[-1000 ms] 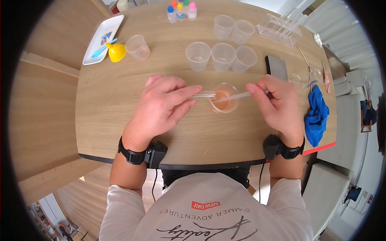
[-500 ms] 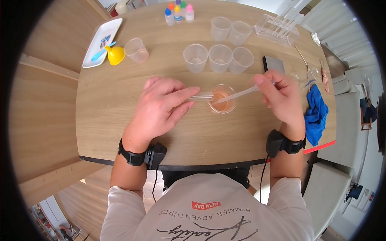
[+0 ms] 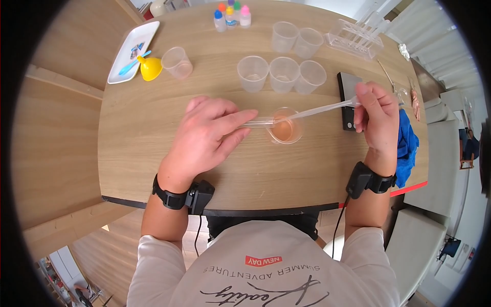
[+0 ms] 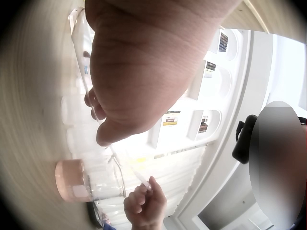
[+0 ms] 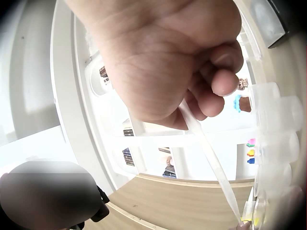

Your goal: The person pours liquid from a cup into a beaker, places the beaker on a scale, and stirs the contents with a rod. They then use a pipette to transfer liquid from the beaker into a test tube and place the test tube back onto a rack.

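My left hand (image 3: 207,128) pinches a clear glass tube (image 3: 260,124) between fingers and thumb, tilted low with its mouth at the beaker's rim. The small clear beaker (image 3: 294,139) stands on the table with pinkish-orange liquid (image 4: 72,180) in its lower part. From the right, my right hand (image 3: 377,120) grips a translucent plastic dropper pipette (image 3: 322,109) by its bulb end, the bulb mostly hidden by the fingers. In the head view the pipette's thin tip overlaps the tube's mouth, above the beaker. The right wrist view shows the pipette's stem (image 5: 211,153) slanting down from the curled fingers.
Several frosted plastic cups (image 3: 284,74) stand behind the beaker, with a test tube rack (image 3: 355,43) farther right. A flat scale (image 3: 349,82) and blue cloth (image 3: 407,153) lie right. Left are a cup (image 3: 177,62), yellow funnel (image 3: 150,68) and white tray (image 3: 116,71). Dropper bottles (image 3: 231,19) stand behind.
My right hand has moved right and away from my body, drawing the pipette tip up out of the beaker to the tube's mouth. My left hand and the tube have stayed in place.
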The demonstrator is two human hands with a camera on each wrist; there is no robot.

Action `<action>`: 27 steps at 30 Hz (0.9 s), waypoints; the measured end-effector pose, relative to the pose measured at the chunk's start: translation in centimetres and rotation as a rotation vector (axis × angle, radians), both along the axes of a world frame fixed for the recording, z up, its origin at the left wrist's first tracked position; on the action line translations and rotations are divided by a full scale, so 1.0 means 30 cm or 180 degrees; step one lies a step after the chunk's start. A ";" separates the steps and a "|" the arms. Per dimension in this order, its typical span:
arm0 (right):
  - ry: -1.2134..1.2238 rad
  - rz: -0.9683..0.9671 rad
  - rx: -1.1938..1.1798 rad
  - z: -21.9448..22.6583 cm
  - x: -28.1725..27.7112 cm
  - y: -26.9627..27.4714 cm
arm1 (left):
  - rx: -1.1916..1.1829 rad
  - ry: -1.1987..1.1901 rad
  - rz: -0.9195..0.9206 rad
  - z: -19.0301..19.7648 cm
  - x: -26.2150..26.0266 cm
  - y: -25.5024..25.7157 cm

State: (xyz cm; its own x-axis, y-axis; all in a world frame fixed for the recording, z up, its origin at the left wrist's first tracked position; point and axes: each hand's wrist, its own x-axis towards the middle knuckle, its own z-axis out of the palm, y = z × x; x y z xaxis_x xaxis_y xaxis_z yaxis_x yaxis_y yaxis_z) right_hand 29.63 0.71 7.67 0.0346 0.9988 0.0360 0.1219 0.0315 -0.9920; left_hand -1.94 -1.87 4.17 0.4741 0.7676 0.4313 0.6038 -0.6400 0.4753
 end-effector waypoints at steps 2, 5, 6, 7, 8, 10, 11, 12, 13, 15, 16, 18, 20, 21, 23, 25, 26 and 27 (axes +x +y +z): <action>-0.0011 0.0059 0.0030 -0.007 -0.013 -0.003 | -0.0014 -0.0002 -0.0005 0.000 0.003 0.002; -0.0456 0.0074 0.0028 -0.012 -0.023 -0.009 | 0.0128 -0.0058 -0.0002 -0.001 0.005 0.004; -0.0457 0.0117 0.0071 -0.013 -0.023 -0.010 | 0.0130 -0.0046 -0.0003 -0.001 0.004 0.004; -0.0458 0.0162 0.0114 -0.013 -0.023 -0.012 | 0.0133 -0.0036 -0.0002 -0.001 0.004 0.004; -0.0459 0.0166 0.0115 -0.007 -0.023 -0.016 | 0.0134 -0.0037 0.0003 -0.001 0.003 0.004; -0.0242 -0.0129 0.0079 0.019 -0.021 -0.031 | 0.0122 -0.0038 -0.0010 -0.001 0.003 0.005; -0.0246 -0.0118 0.0081 0.028 -0.012 -0.036 | 0.0123 -0.0042 0.0001 -0.001 0.002 0.004; -0.0263 -0.0161 0.0177 0.037 0.007 -0.040 | 0.0126 -0.0041 -0.0009 -0.001 0.001 0.004; -0.0279 -0.0201 0.0272 0.043 0.024 -0.043 | 0.0129 -0.0038 -0.0016 0.000 -0.001 0.004; -0.0294 -0.0144 0.0263 0.049 0.033 -0.055 | 0.0109 -0.0042 -0.0001 0.001 0.000 0.003; -0.0345 0.0066 0.0271 0.060 0.029 -0.062 | 0.0087 -0.0042 -0.0005 0.002 0.000 0.003; -0.0393 0.0274 0.0275 0.064 0.011 -0.080 | 0.0092 -0.0063 -0.0011 -0.006 -0.003 0.004; -0.0277 0.0330 0.0154 0.060 -0.027 -0.095 | 0.0092 -0.0087 -0.0026 -0.009 -0.002 0.005; -0.0275 0.0330 0.0149 0.057 -0.032 -0.095 | 0.0093 -0.0086 -0.0017 -0.006 0.000 0.005; -0.0766 0.0752 0.0353 0.052 -0.040 -0.094 | 0.0089 -0.0085 -0.0013 -0.005 0.000 0.004; -0.0908 0.0806 0.0444 0.045 -0.054 -0.091 | -0.0045 -0.0055 0.0010 -0.008 -0.001 0.002; -0.1051 0.0863 0.0541 0.042 -0.061 -0.090 | -0.0048 -0.0056 0.0007 -0.009 0.000 0.002; -0.1050 0.0861 0.0538 0.039 -0.065 -0.090 | -0.0042 -0.0057 0.0003 -0.010 0.001 0.003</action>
